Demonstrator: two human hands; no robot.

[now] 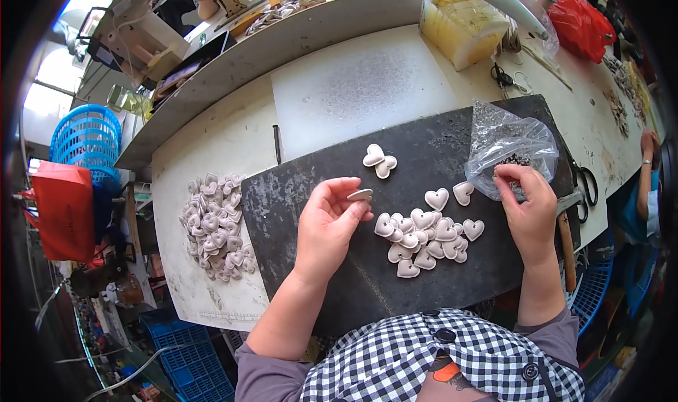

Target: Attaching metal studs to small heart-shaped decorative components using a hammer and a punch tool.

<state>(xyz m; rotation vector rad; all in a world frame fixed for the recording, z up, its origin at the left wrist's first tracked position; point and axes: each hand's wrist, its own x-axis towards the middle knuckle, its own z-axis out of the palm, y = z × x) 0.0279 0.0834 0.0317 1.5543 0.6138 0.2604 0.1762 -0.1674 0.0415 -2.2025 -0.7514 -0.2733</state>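
Between the thumb and fingers of my left hand [329, 215] is a small padded heart patch [361, 195], pale cream and seen nearly edge-on. My right hand [526, 203] is pinched at the near edge of a clear plastic bag [505, 135] that holds small dark bits [515, 160]. What its fingertips hold, if anything, is too small to make out. A loose pile of heart patches [424, 234] lies between my hands on the black board [353, 278]. Farther off, two joined or touching hearts [380, 160] rest on the same board.
A larger heap of heart patches [215, 225] covers part of the white table at left. A hammer [566, 243] and black scissors [585, 186] lie by the board's right edge. Behind it are a white sheet [353, 84] and a yellowish block [466, 27]. Another person's arm [645, 169] shows far right.
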